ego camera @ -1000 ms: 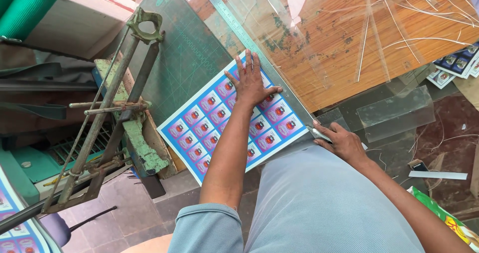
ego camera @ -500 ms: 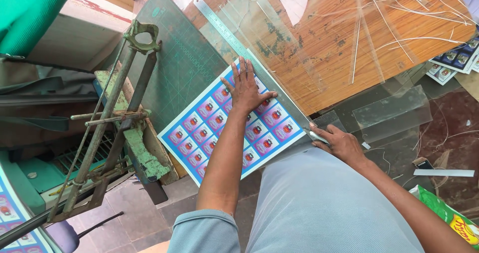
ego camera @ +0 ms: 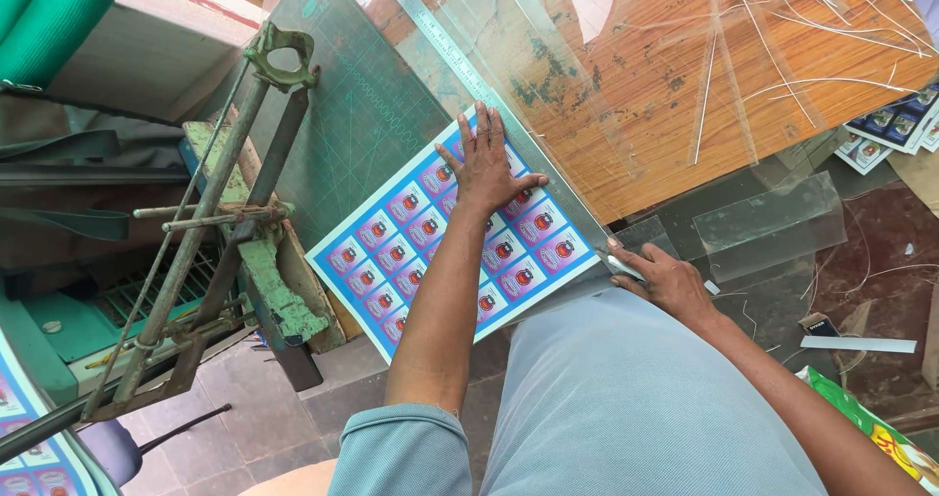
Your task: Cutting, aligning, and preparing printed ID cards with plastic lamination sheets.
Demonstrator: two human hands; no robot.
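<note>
A printed sheet of blue-and-pink labels (ego camera: 391, 232) lies on a green cutting mat (ego camera: 362, 105). My left hand (ego camera: 486, 166) presses flat on the sheet, fingers spread, against a long metal ruler (ego camera: 460, 51) that runs diagonally along the sheet's edge. My right hand (ego camera: 663, 281) is closed around a small cutter (ego camera: 619, 264) at the near end of the ruler, by the sheet's lower right corner.
A clear plastic sheet (ego camera: 587, 75) covers the wooden tabletop (ego camera: 743, 75), strewn with thin trimmed strips. A green metal lever cutter (ego camera: 230, 212) stands left of the mat. More printed sheets (ego camera: 895, 124) lie far right. Clear offcuts (ego camera: 768, 224) rest near my right hand.
The view shifted slightly. My left hand stays pressed on the sheet; my right hand with the cutter stays near the ruler's near end.
</note>
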